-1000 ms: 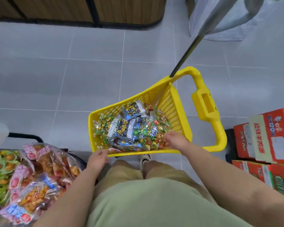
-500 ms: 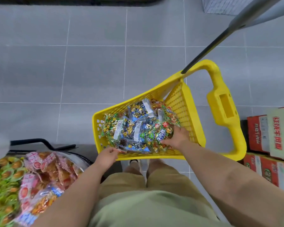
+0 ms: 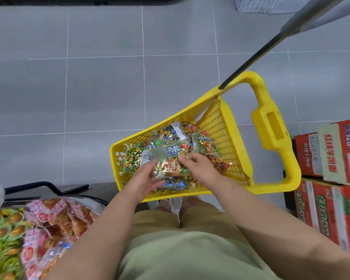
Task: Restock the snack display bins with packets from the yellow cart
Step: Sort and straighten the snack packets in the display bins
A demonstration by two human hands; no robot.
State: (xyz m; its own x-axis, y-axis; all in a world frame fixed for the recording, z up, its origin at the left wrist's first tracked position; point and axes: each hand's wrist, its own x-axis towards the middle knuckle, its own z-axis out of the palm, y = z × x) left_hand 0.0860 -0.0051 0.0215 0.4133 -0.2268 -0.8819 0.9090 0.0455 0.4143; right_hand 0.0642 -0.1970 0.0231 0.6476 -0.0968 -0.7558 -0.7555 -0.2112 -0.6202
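A yellow plastic cart (image 3: 267, 126) stands on the grey tile floor in front of me, holding several clear snack packets. Both my hands are inside it. My left hand (image 3: 144, 179) and my right hand (image 3: 200, 168) grip the two sides of a green-and-clear snack packet (image 3: 171, 158) lifted above the pile. More packets lie under and around it, among them a green one (image 3: 134, 159) at the cart's left. The display bin (image 3: 28, 235) at the lower left is heaped with pink and green packets.
Red cardboard boxes (image 3: 331, 178) are stacked right of the cart. A dark pole (image 3: 255, 55) slants up from the cart's far corner. A black metal frame (image 3: 49, 185) edges the bin. Grey tile floor spreads beyond the cart.
My left hand has left the cart's near rim and joined the right inside the cart. Together they have lifted a green packet off the pile. The view has tilted further down.
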